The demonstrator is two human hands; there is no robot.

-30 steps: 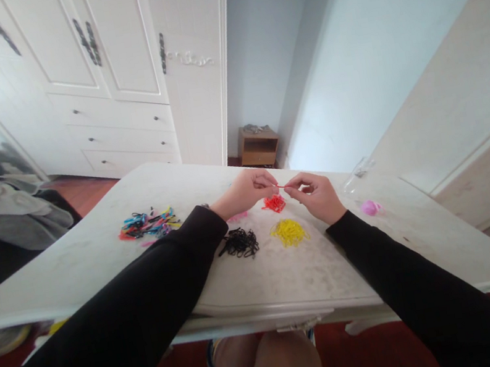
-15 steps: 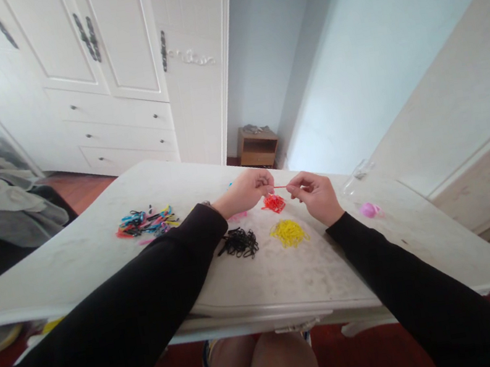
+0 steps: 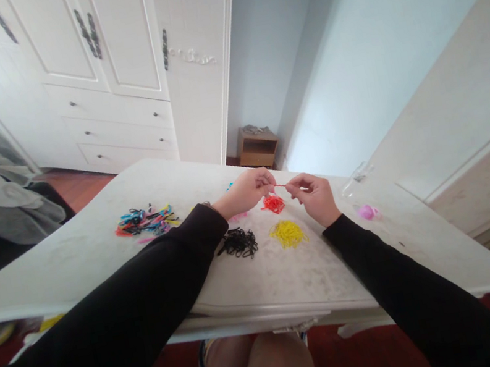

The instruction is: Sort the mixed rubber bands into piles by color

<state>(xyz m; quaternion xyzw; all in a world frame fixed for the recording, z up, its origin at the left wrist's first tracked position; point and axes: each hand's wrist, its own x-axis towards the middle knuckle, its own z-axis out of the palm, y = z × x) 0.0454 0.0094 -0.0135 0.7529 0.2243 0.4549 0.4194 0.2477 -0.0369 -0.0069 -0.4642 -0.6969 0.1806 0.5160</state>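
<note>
A thin red rubber band (image 3: 280,186) is stretched between my two hands, just above a pile of red rubber bands (image 3: 273,204). My left hand (image 3: 254,189) pinches one end of it, and my right hand (image 3: 313,194) pinches the other between thumb and forefinger. Nearer to me lie a heap of black rubber bands (image 3: 239,243) and a heap of yellow ones (image 3: 288,234). Something pink (image 3: 238,216) is partly hidden under my left wrist, and a bit of blue (image 3: 230,185) shows behind that hand.
To the left on the white table (image 3: 179,182) sits a mixed pile of coloured bands (image 3: 145,221). A pink object (image 3: 367,212) and a clear plastic piece (image 3: 359,177) lie at the right. Beyond stand a white wardrobe (image 3: 117,36) and a small wooden cabinet (image 3: 258,147).
Both hands keep their pinch on the red rubber band, which stays stretched with barely any movement. The view has shifted very slightly.
</note>
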